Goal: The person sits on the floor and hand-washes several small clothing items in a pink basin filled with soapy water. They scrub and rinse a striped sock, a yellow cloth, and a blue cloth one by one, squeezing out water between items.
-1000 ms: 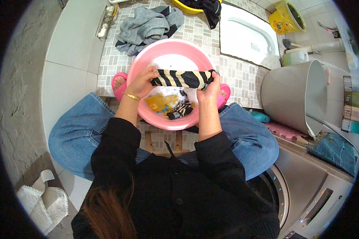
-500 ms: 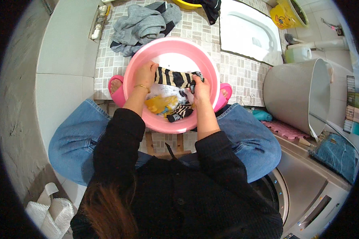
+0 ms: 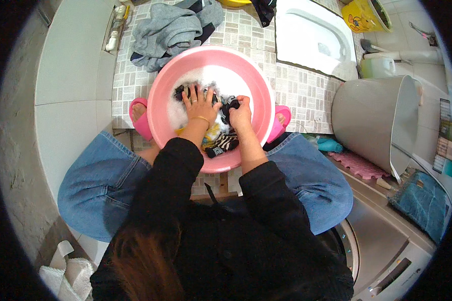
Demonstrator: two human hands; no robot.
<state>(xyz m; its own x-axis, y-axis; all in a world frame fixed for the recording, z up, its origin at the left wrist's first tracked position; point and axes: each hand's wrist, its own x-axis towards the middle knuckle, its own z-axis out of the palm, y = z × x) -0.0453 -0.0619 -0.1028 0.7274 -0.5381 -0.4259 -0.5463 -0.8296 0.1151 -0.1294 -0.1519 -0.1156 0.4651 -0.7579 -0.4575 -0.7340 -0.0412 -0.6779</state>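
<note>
A pink basin [image 3: 158, 95] with white suds and small laundry sits between my feet. My left hand [image 3: 202, 108] lies with fingers spread, pressing on a black-and-cream striped sock [image 3: 188, 91] in the suds, and partly covers it. Beside it, my right hand [image 3: 240, 114] pinches the sock's dark end at the right. A second striped sock [image 3: 225, 144] with a black end lies nearer me in the basin. Some yellow cloth [image 3: 212, 133] shows in part under my left wrist.
Grey clothing [image 3: 168, 32] is heaped on the tiles beyond the basin. A white squat toilet [image 3: 311, 35] lies far right, with a yellow bucket [image 3: 364, 16] behind it. A large grey bin [image 3: 361, 118] stands right, above a washing machine [image 3: 381, 231].
The striped sock, stretched between both hands before, is now down in the suds. My left hand has opened and moved right onto it; my right hand has shifted slightly left.
</note>
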